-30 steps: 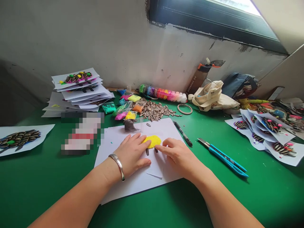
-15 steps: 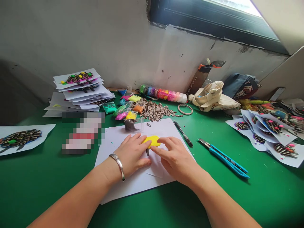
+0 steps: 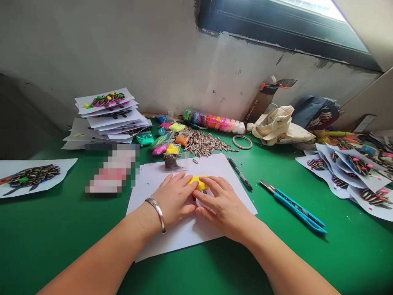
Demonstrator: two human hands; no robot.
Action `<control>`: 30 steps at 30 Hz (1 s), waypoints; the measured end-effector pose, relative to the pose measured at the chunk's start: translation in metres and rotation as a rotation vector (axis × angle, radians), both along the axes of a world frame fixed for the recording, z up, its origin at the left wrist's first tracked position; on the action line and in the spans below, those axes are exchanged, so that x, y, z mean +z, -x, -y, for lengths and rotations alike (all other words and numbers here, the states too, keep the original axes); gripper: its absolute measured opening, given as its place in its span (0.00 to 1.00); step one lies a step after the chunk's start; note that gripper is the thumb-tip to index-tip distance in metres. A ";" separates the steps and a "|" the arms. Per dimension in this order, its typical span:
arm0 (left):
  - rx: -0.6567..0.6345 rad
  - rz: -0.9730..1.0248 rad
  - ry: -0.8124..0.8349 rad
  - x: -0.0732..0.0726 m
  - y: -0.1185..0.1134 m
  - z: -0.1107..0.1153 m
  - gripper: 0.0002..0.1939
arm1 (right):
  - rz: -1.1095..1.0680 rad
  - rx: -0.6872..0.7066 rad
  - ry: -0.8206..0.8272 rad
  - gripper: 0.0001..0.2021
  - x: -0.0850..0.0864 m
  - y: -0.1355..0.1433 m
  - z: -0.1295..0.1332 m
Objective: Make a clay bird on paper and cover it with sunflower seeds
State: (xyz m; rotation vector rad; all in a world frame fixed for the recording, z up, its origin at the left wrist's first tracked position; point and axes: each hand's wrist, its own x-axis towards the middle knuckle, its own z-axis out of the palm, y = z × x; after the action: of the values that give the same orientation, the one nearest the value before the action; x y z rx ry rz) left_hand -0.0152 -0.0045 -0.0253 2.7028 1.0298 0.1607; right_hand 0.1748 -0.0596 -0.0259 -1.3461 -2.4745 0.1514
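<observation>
A flat yellow clay piece (image 3: pixel 199 182) lies on white paper (image 3: pixel 153 247), partly covered by my fingers. My left hand (image 3: pixel 175 195), a silver bangle at its wrist, rests flat with fingers stretched and their tips on the clay's left side. My right hand (image 3: pixel 222 200) has its fingers apart and slightly bent, tips touching the clay's right and near edges. Both thumbs are close together below it. Dark short strips show just under the clay between my hands. Beyond the clay lies a bag of dark clay (image 3: pixel 172 161), with a single sunflower seed (image 3: pixel 195 161) beside it.
Sunflower seeds (image 3: pixel 205 144) are heaped behind the paper near bagged coloured clays (image 3: pixel 160 149). To the right lie a pen (image 3: pixel 240 173), a blue utility knife (image 3: pixel 294 209) with blade showing, and a tape ring (image 3: pixel 242 142). Stacked seed pictures (image 3: pixel 113 123) stand at back left.
My right hand has moved in closer over the clay, its thumb now beside my left thumb, covering more of the yellow. The view has shifted slightly.
</observation>
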 end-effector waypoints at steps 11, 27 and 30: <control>0.004 0.038 0.038 0.001 0.001 0.000 0.20 | -0.001 -0.039 0.051 0.16 0.002 -0.005 0.003; 0.005 0.026 0.067 0.002 0.001 0.001 0.24 | 0.015 0.007 0.071 0.14 0.005 -0.008 0.005; 0.002 0.031 0.067 0.001 0.001 0.001 0.24 | 0.010 0.018 0.068 0.14 0.004 -0.010 0.005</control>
State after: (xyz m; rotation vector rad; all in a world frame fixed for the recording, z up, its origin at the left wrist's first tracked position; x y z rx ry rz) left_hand -0.0162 -0.0055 -0.0240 2.6309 1.0104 0.1646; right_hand 0.1846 -0.0646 -0.0216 -1.3551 -2.5115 0.2359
